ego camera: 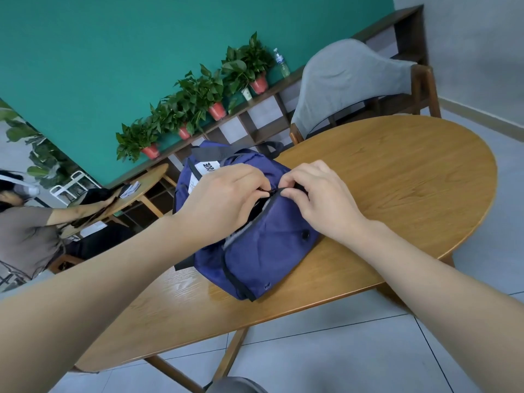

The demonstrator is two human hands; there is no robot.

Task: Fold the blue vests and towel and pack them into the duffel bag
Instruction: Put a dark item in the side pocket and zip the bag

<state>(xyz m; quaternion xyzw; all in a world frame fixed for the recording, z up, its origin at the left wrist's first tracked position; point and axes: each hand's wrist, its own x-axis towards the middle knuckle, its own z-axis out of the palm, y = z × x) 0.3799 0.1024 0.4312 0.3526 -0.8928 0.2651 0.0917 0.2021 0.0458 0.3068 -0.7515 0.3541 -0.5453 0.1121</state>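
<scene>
A dark blue duffel bag (263, 251) with black trim and a white label lies on the round wooden table (397, 177). Its top zipper is partly open, showing a dark gap and grey lining. My left hand (224, 199) curls over the bag's top and pinches at the zipper line. My right hand (317, 199) pinches the zipper edge from the other side, fingertips almost meeting the left hand's. No vests or towel are visible; whatever is inside the bag is hidden.
A grey upholstered chair (348, 83) stands behind the table. Potted plants (198, 100) and a water bottle (282, 63) line a low shelf along the teal wall. Another person (25, 231) sits at a second table on the left. Tiled floor lies below.
</scene>
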